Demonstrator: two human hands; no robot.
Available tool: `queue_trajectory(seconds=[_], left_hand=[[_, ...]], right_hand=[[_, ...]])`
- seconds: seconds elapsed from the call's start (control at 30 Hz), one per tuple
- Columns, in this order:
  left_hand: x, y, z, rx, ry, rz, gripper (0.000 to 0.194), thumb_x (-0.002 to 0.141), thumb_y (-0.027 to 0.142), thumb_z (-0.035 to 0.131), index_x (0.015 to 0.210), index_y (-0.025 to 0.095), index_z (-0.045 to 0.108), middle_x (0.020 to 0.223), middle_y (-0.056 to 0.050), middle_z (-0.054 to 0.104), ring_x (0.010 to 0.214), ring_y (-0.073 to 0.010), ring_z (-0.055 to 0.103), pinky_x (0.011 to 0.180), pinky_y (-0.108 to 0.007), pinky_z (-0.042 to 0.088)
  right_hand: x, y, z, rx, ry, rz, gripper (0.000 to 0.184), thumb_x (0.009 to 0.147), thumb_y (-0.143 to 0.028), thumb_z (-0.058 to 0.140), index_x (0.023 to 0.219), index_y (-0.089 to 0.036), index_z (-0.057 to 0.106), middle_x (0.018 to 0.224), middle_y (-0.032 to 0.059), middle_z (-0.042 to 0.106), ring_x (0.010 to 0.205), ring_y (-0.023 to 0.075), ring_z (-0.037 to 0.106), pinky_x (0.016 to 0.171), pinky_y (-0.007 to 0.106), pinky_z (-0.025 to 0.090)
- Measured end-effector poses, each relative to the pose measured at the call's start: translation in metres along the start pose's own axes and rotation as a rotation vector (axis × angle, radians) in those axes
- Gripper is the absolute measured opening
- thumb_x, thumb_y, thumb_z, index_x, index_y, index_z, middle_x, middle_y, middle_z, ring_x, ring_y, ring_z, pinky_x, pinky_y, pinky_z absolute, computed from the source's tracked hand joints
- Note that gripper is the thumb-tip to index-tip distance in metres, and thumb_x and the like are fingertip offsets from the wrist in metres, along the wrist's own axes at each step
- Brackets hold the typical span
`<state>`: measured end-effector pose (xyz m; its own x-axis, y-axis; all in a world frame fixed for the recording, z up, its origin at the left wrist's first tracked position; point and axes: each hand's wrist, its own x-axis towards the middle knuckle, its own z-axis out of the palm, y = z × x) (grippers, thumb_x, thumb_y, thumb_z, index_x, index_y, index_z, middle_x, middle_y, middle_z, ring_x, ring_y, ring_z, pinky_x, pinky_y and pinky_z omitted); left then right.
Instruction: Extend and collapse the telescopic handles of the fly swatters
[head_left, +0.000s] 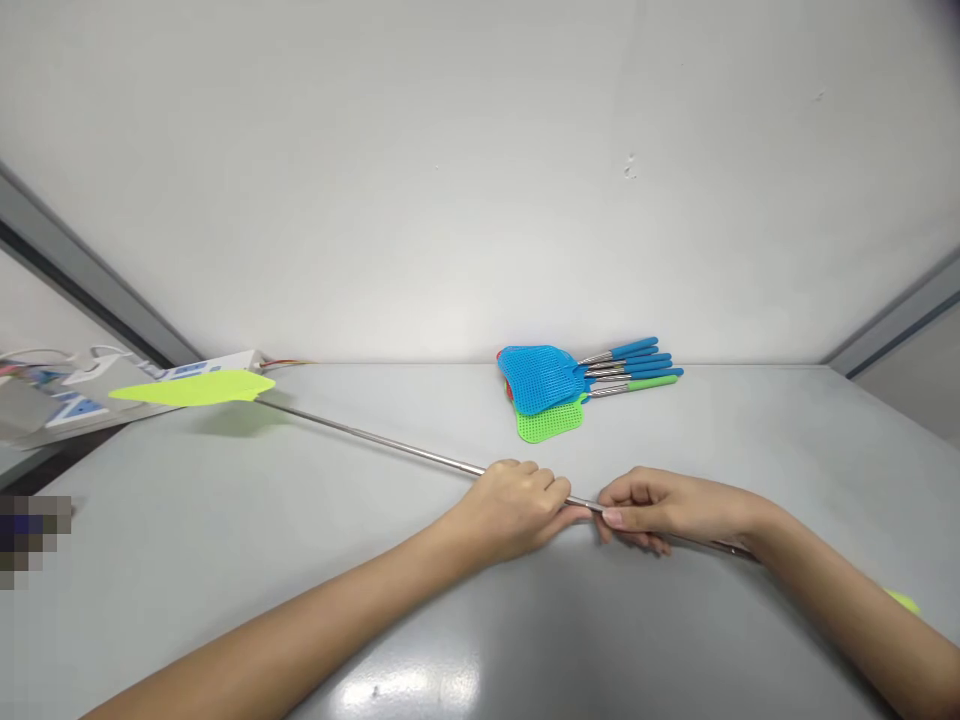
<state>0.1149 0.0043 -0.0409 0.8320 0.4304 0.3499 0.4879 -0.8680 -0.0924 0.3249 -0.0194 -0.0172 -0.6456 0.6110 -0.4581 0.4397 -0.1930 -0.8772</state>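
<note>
A yellow-green fly swatter with a long extended metal rod runs slantwise across the view, its head at the left, seen nearly edge-on above the table. My left hand is wrapped round the rod near its middle. Just to the right, my right hand pinches the same rod between thumb and fingers, with some other fingers loosely curled below. Past that hand the rod passes behind my right forearm. A bit of yellow-green shows beyond the forearm at the right; most of that end is hidden.
Toward the wall lies a pile of fly swatters, blue, green and a little red, with short metal rods and handles to the right. A white power strip with cables and plugs sits at the left edge. Grey frame bars border both sides.
</note>
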Motion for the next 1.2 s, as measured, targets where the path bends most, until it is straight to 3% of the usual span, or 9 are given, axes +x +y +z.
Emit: queue_trajectory(seconds=[0.13,0.27,0.47,0.6,0.73,0.97,1.2], left_hand=[[0.001,0.004,-0.005,-0.004,-0.099,-0.018,0.037,0.090,0.040,0.026,0.072,0.017,0.049,0.065,-0.002,0.057,0.060,-0.0149,0.055,0.049,-0.026,0.033],[-0.006,-0.008,-0.018,-0.022,-0.215,-0.158,0.035,0.087,0.045,0.029,0.076,0.018,0.048,0.070,-0.002,0.057,0.062,-0.0166,0.055,0.051,-0.027,0.035],[-0.048,-0.052,-0.038,-0.041,-0.243,-0.356,0.037,0.089,0.040,0.023,0.073,0.018,0.048,0.066,-0.001,0.054,0.061,-0.0144,0.052,0.057,-0.025,0.036],[-0.076,-0.069,-0.047,-0.062,-0.246,-0.420,0.037,0.090,0.037,0.023,0.070,0.018,0.048,0.066,-0.001,0.052,0.062,-0.0135,0.051,0.057,-0.024,0.036],[-0.082,-0.057,-0.046,-0.062,-0.273,-0.388,0.038,0.090,0.036,0.022,0.071,0.018,0.049,0.066,0.000,0.054,0.059,-0.0125,0.051,0.056,-0.023,0.035],[-0.061,-0.023,-0.035,-0.039,-0.290,-0.297,0.036,0.091,0.036,0.024,0.073,0.017,0.048,0.069,0.000,0.057,0.060,-0.0134,0.054,0.052,-0.024,0.034],[-0.051,-0.009,-0.039,-0.131,-0.304,-0.259,0.033,0.091,0.034,0.024,0.076,0.017,0.047,0.074,-0.001,0.056,0.063,-0.0128,0.052,0.054,-0.023,0.036]], right_hand=[[0.001,0.005,-0.005,0.002,-0.034,-0.030,0.033,0.081,-0.043,0.046,0.076,-0.012,0.055,0.050,-0.0049,0.040,0.042,0.0056,0.035,0.044,0.019,0.030],[-0.004,0.012,-0.022,-0.033,-0.033,-0.026,0.032,0.082,-0.041,0.047,0.078,-0.011,0.057,0.049,-0.0050,0.040,0.042,0.0057,0.036,0.045,0.020,0.029],[-0.030,0.022,-0.059,-0.086,-0.019,0.029,0.031,0.081,-0.038,0.049,0.084,-0.009,0.060,0.053,-0.0031,0.041,0.045,0.0070,0.039,0.049,0.022,0.032],[-0.037,0.023,-0.064,-0.106,-0.014,0.082,0.031,0.078,-0.038,0.053,0.088,-0.011,0.061,0.062,-0.0001,0.047,0.048,0.0064,0.038,0.048,0.021,0.032],[-0.027,0.018,-0.048,-0.131,-0.050,0.086,0.034,0.081,-0.041,0.047,0.093,-0.012,0.059,0.061,-0.0012,0.046,0.044,0.0046,0.035,0.045,0.020,0.029],[-0.008,0.011,-0.021,-0.104,-0.107,0.072,0.035,0.083,-0.044,0.042,0.081,-0.013,0.056,0.049,-0.0068,0.033,0.038,0.0035,0.023,0.039,0.019,0.018],[-0.008,0.005,-0.015,-0.116,-0.112,0.053,0.036,0.083,-0.045,0.043,0.084,-0.012,0.057,0.051,-0.0060,0.031,0.042,0.0047,0.024,0.042,0.020,0.019]])
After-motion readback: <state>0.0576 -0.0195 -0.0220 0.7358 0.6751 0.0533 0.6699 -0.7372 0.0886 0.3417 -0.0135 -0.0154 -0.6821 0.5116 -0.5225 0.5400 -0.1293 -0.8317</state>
